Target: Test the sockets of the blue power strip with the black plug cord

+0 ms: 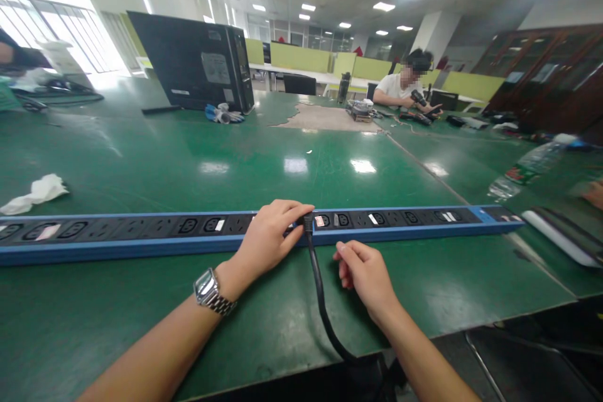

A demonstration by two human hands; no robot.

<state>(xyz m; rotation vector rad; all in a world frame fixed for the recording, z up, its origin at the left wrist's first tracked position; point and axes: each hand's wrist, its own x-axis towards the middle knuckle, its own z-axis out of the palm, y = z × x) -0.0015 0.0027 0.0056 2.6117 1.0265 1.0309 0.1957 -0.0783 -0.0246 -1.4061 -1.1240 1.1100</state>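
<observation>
A long blue power strip with a row of black sockets lies across the green table. My left hand, wearing a metal wristwatch, rests over the strip's middle. Its thumb and fingers close around the black plug at the strip's socket face; how deep the plug sits is hidden. From the plug a thick black power cord runs down past the table's front edge. My right hand hovers just right of the cord, apart from it, fingers curled in with nothing visible in them.
A black computer tower stands at the back left, gloves beside it. Crumpled tissue lies left. A plastic bottle and a white-edged object are on the right. Another person sits across the table.
</observation>
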